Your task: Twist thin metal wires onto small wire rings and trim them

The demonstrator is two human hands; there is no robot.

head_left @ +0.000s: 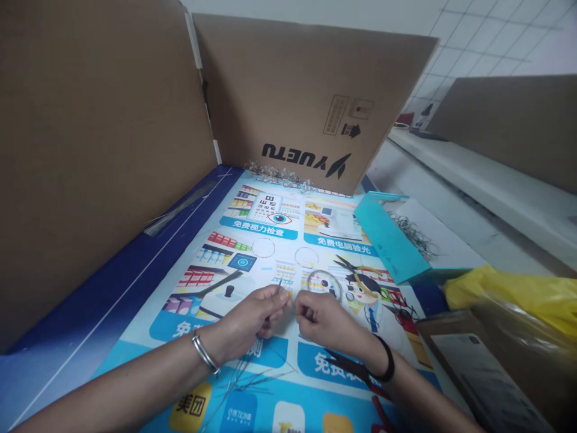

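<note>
My left hand (256, 313), with a silver bangle at the wrist, is closed in a pinch; a thin dark piece sticks up from its fingertips. Just to its right my right hand (322, 319), with a black band at the wrist, is curled shut, its fingertips turned inward; what it holds is too small to see. A small gap lies between the hands. Loose thin wires (243, 379) are spread below my left hand. Beyond the hands lie two thin rings, a left one (263, 248) and a right one (306, 257), and a wire coil (324, 284).
Scissors (356, 273) lie right of the coil, and red-handled ones (378, 403) partly under my right forearm. A turquoise box (392, 240) holds tangled wire. Wire strips (180, 207) lie at left. Cardboard walls (288, 90) stand behind and left; a yellow bag (514, 300) is at right.
</note>
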